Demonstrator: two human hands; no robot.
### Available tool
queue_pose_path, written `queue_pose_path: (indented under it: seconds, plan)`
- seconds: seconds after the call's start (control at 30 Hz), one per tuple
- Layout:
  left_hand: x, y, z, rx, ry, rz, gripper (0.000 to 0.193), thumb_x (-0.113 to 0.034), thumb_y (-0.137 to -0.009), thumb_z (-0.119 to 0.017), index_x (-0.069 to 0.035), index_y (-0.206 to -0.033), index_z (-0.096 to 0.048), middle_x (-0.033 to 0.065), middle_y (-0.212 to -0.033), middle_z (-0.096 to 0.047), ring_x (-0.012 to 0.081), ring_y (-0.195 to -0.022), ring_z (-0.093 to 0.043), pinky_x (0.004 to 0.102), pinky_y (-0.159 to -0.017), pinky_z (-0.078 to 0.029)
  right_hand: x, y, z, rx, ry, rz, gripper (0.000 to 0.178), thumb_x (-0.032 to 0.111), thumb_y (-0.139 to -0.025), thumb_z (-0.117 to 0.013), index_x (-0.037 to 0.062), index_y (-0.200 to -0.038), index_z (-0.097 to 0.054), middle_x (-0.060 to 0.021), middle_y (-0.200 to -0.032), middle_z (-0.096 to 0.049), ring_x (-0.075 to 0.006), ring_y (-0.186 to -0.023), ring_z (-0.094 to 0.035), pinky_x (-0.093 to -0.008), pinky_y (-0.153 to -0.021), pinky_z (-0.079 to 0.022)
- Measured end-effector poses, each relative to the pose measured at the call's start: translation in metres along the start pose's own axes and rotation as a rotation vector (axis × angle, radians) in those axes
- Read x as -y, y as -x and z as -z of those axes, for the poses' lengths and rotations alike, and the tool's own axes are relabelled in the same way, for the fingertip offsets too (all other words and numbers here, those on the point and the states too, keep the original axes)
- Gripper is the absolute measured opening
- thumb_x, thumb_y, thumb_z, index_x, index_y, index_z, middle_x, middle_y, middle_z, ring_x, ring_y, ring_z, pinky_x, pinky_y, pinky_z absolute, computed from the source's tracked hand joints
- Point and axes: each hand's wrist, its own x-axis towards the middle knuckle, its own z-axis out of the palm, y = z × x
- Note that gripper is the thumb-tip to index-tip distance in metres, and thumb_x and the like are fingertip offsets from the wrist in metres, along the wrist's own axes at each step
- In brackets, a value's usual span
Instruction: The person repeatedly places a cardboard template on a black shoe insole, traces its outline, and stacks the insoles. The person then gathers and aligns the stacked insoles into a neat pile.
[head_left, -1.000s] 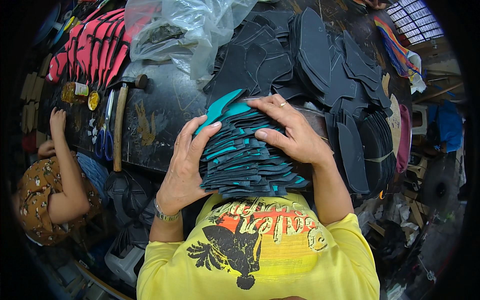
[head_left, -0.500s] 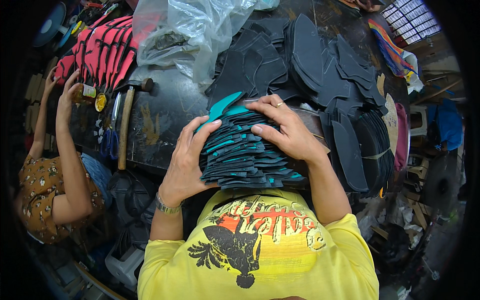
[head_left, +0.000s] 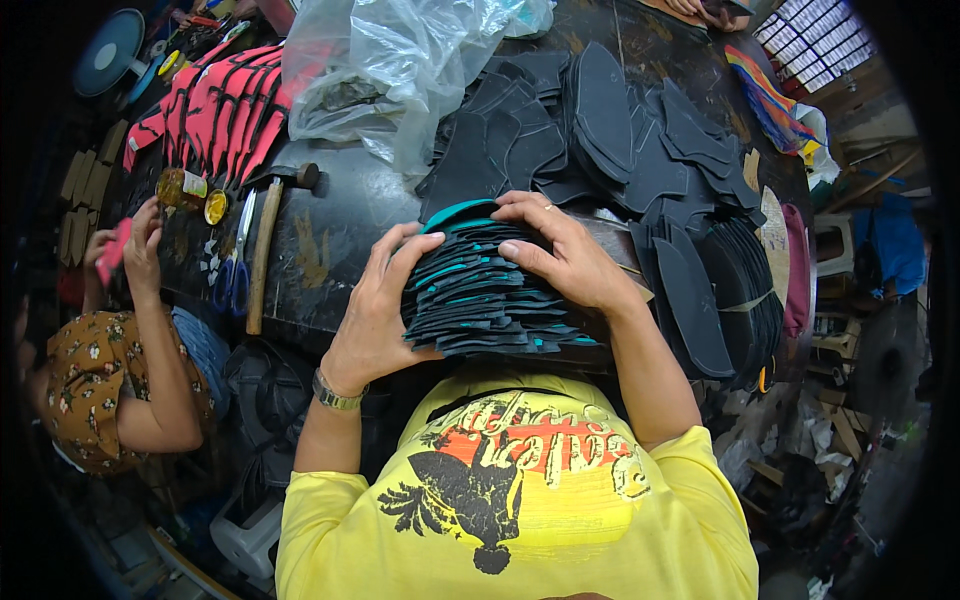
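A thick stack of cut black-and-teal foam-like pieces lies at the table's near edge, in front of my yellow shirt. My left hand clasps its left side, thumb and fingers curled round the far left corner. From the right, my right hand holds the far right side, with its fingertips on the top pieces. A curved teal piece shows at the far end of the stack between both hands. The undersides of the hands' grip are partly hidden by the stack.
Loose black cut pieces pile up beyond the stack. A banded black bundle stands to the right. Leftward lie a hammer, blue-handled scissors, an uncapped jar and pink pieces. A co-worker holds a pink piece.
The stack's layers sit closer together, and the teal piece that stuck up at the far end now lies lower across it. The co-worker's hands moved nearer, with a pink piece.
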Motion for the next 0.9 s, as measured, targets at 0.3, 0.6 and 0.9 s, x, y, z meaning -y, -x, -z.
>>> queue_pose_path:
  seconds: [0.3,0.6,0.9]
  plan:
    - [0.011,-0.016,0.009,-0.062,0.105,0.046,0.104,-0.021,-0.056,-0.097,-0.008,-0.147,-0.048,0.0177,-0.136,-0.062,0.0333,-0.122,-0.065,0.0414,-0.105,-0.051,-0.001,-0.016,-0.004,-0.080,-0.183,-0.039,0.036,0.025,-0.103,-0.064,0.0005,-0.130,-0.063,-0.0095,-0.128,-0.062,-0.0187,-0.123,-0.057,-0.0330,-0.109,-0.041]
    - [0.050,-0.008,0.028,-0.183,0.892,0.425,0.077,-0.016,-0.075,-0.087,0.000,-0.142,-0.053,0.0117,-0.130,-0.067,0.0224,-0.117,-0.067,0.0356,-0.101,-0.054,-0.008,0.001,0.003,-0.496,-0.605,-0.088,0.032,0.025,-0.109,-0.057,0.0071,-0.133,-0.065,-0.0055,-0.123,-0.067,-0.0149,-0.116,-0.064,-0.0322,-0.099,-0.051]
    - [0.084,0.006,0.047,-0.303,1.349,0.677,0.048,-0.026,-0.095,-0.074,0.005,-0.129,-0.063,0.0187,-0.116,-0.074,0.0259,-0.101,-0.076,0.0388,-0.091,-0.063,0.009,-0.001,-0.050,-0.092,-0.750,-0.176,0.051,0.016,-0.104,-0.064,0.0059,-0.152,-0.048,-0.0132,-0.137,-0.055,-0.0207,-0.121,-0.063,-0.0315,-0.097,-0.056]
